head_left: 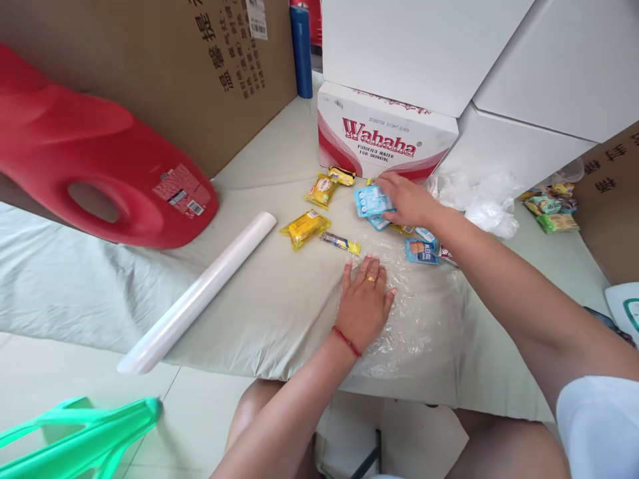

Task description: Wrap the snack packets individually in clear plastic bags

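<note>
My left hand (pixel 366 301) lies flat, fingers spread, on a sheet of clear plastic film (pixel 424 319) spread over the cloth-covered table. My right hand (pixel 407 198) reaches forward and its fingers close on a light blue snack packet (pixel 370 200). Around it lie more small packets: a yellow one (pixel 304 227), another yellow one (pixel 322 190), a thin bar (pixel 340 243) and a blue packet (pixel 422 251) beside my right forearm.
A white roll of film (pixel 200 293) lies diagonally at left. A big red jug (pixel 94 159) lies on its side, far left. A Wahaha carton (pixel 384 133), white boxes and brown cardboard stand behind. Crumpled plastic bags (pixel 479 199) and more snacks (pixel 552 206) lie at right.
</note>
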### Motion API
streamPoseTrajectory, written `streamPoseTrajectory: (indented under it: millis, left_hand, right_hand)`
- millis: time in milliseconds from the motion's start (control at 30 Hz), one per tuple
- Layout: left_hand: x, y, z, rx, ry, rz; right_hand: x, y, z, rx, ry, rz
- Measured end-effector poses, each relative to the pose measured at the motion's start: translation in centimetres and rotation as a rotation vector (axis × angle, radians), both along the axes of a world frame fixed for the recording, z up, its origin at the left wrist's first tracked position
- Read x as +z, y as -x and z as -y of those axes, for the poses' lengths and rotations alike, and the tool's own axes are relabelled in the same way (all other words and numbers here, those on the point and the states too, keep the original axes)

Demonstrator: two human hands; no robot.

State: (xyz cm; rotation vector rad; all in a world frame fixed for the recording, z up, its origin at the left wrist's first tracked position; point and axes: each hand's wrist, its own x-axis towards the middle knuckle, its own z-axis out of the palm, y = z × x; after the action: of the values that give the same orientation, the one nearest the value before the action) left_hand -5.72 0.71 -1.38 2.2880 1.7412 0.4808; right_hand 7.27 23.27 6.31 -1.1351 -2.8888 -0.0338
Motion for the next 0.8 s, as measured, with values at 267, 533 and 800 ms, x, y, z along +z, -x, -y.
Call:
streamPoseTrajectory:
  millis: [267, 533, 800]
  left_hand:
    - [-1.0, 1.3, -0.6, 0.050, 0.047, 0.001]
    - [-1.1, 1.2, -0.8, 0.047, 0.062, -0.047]
    - [-0.9, 2.0, -1.6, 0.067, 0.143, 0.093]
  right_hand:
    - [-0.2, -8.1, 12.0, -0.282, 0.431, -0.359]
    - [-4.5, -9.1, 19.3, -0.312, 0.518, -0.333]
    - [-5.1, -7.7, 19.5, -0.286, 0.458, -0.258]
